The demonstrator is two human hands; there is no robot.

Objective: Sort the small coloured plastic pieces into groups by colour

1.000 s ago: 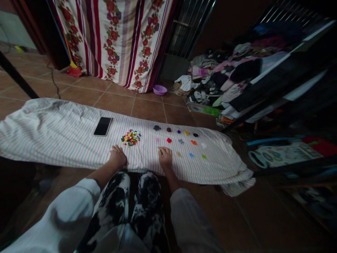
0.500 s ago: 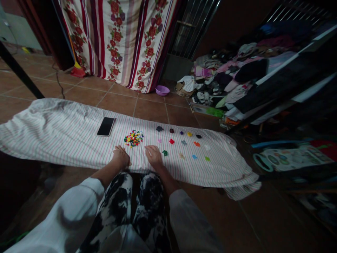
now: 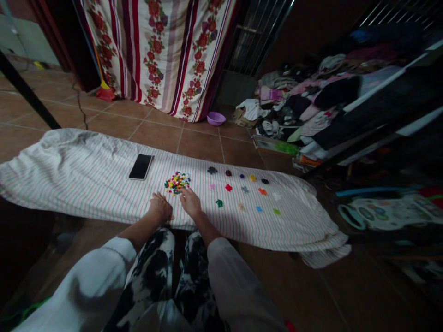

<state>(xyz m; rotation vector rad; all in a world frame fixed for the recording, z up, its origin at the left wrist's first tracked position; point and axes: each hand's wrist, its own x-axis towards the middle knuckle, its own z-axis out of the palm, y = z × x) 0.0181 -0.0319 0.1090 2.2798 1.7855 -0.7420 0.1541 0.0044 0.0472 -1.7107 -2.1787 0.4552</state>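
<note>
A loose pile of small multicoloured pieces, too small to name, lies on the striped cloth. My right hand reaches to the pile's near right edge, fingers stretched out, with the fingertips at the pieces. Whether a piece sits between them is too small to make out. Just left of it, my left hand rests on the cloth near its front edge, fingers extended and holding nothing visible. To the right are small single-colour groups in rows, among them a dark green group, a red group and a yellow group.
A phone lies on the cloth left of the pile. Beyond the cloth are a floral curtain, a purple basin and a red broom. A heap of clothes fills the back right.
My right hand has moved left and slightly forward, from the cloth beside the pile to the pile's edge. My left hand stays in place. The view has shifted slightly.
</note>
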